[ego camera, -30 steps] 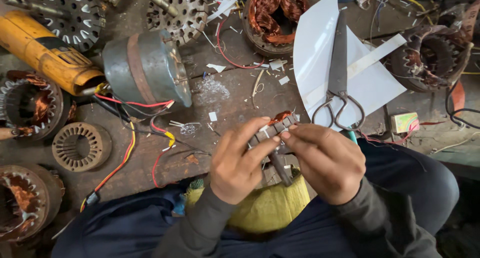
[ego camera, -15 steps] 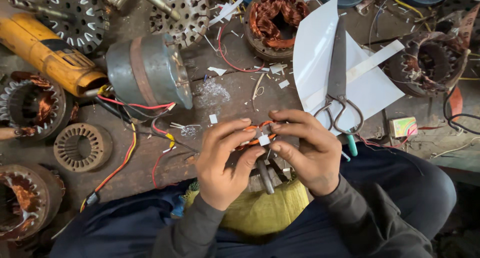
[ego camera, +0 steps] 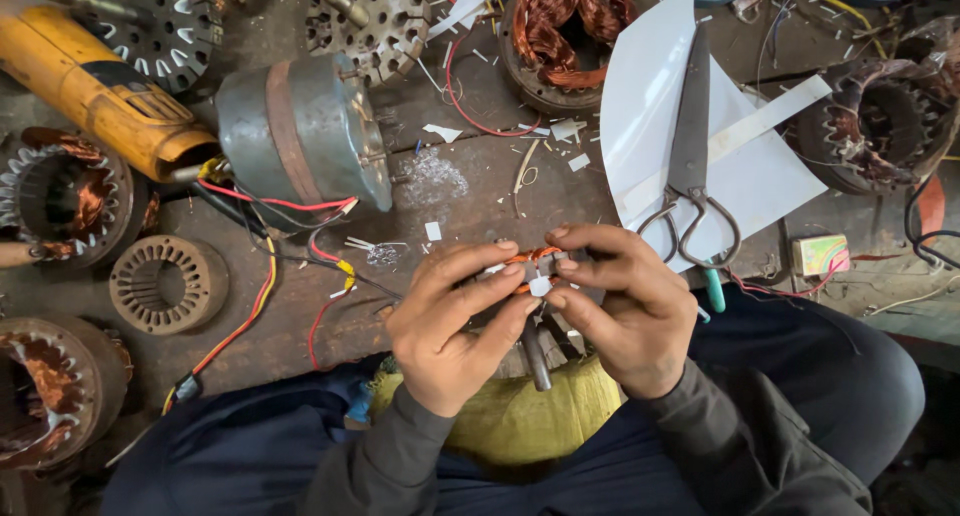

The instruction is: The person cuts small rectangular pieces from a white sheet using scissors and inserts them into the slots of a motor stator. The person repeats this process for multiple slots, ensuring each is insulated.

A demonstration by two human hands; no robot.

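Note:
Both my hands meet over a small motor stator with copper windings (ego camera: 532,259), held above my lap. My left hand (ego camera: 450,321) grips its left side, fingers curled over the copper coil. My right hand (ego camera: 625,301) holds the right side and pinches a small white paper slip (ego camera: 541,286) at the stator's edge. A dark metal shaft (ego camera: 536,356) hangs down below the stator between my hands. A yellow cloth (ego camera: 520,416) lies on my lap under them.
Large scissors (ego camera: 692,146) lie on white paper sheets (ego camera: 650,86) at the upper right. A grey motor housing (ego camera: 300,136) with red and yellow wires sits left of centre, a yellow power tool (ego camera: 95,86) beyond it. Wound and bare stators ring the wooden bench.
My hands have shifted slightly right and up with the stator. The fingers have regripped, and my right hand now pinches the white slip at its edge.

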